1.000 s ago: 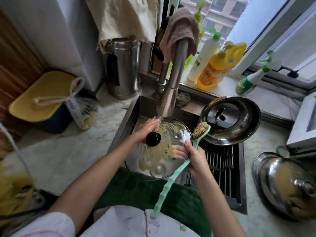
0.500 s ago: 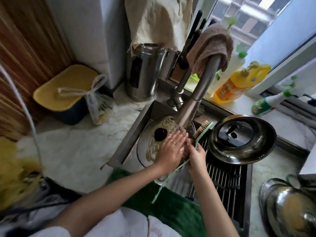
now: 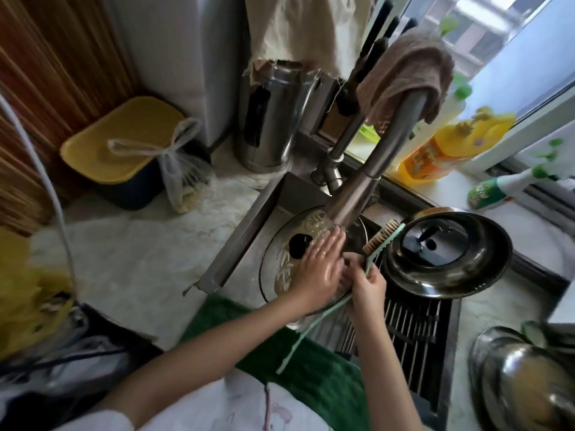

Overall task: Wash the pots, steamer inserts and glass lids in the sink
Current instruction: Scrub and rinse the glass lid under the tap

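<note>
A round glass lid [image 3: 280, 262] with a black knob [image 3: 299, 245] lies tilted in the sink [image 3: 249, 213] under the faucet spout [image 3: 351, 200]. My left hand [image 3: 317, 265] lies flat on the lid with straight fingers, under the spout. My right hand [image 3: 365, 283] grips the handle of a green dish brush [image 3: 381, 236] and also holds the lid's right edge; the bristles point up and back. A steel pot [image 3: 448, 259] with a lid inside sits on the rack to the right.
A drying rack [image 3: 410, 325] spans the sink's right half. Another steel pot [image 3: 522, 374] stands at the lower right. Detergent bottles [image 3: 441, 150] line the windowsill. A steel canister [image 3: 273, 119], a yellow-lidded bin [image 3: 124, 141] and a tied plastic bag [image 3: 183, 178] stand on the counter at the left.
My left hand slid from beside the knob across the lid to its right part, near my right hand. The view shifted right and closer; the brush stays in my right hand.
</note>
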Demonstrator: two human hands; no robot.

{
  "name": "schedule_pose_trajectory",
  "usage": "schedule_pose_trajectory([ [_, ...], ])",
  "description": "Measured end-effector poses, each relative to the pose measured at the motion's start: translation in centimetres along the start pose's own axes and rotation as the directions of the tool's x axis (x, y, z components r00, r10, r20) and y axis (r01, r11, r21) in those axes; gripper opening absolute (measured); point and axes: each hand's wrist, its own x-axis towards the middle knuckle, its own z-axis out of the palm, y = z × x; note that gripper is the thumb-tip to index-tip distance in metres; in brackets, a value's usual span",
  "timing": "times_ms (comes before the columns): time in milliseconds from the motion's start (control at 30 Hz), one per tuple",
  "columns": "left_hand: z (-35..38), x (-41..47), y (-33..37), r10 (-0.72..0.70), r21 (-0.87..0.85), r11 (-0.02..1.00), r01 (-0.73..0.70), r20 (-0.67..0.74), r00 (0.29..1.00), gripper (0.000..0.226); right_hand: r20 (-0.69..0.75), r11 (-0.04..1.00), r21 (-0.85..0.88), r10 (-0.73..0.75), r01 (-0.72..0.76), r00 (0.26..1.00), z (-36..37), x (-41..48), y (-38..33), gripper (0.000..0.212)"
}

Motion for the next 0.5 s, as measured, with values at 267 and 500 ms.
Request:
schedule_pose_trajectory([
  [267, -0.6, 0.7, 1.3, 0.110, 0.172, 0.980, -0.098, -0.062, 0.992, 0.052, -0.056, 0.980, 0.165, 0.119, -0.108, 0.991, 0.8, 0.9, -0.6, 0.009],
  [500, -2.7, 6.2, -0.9, -0.275, -0.011, 0.961, 0.276, -0.115, 0.955, 0.046, 0.036, 0.990, 0.080, 0.117, -0.119, 0.993, 3.5, 0.5, -0.5, 0.013],
])
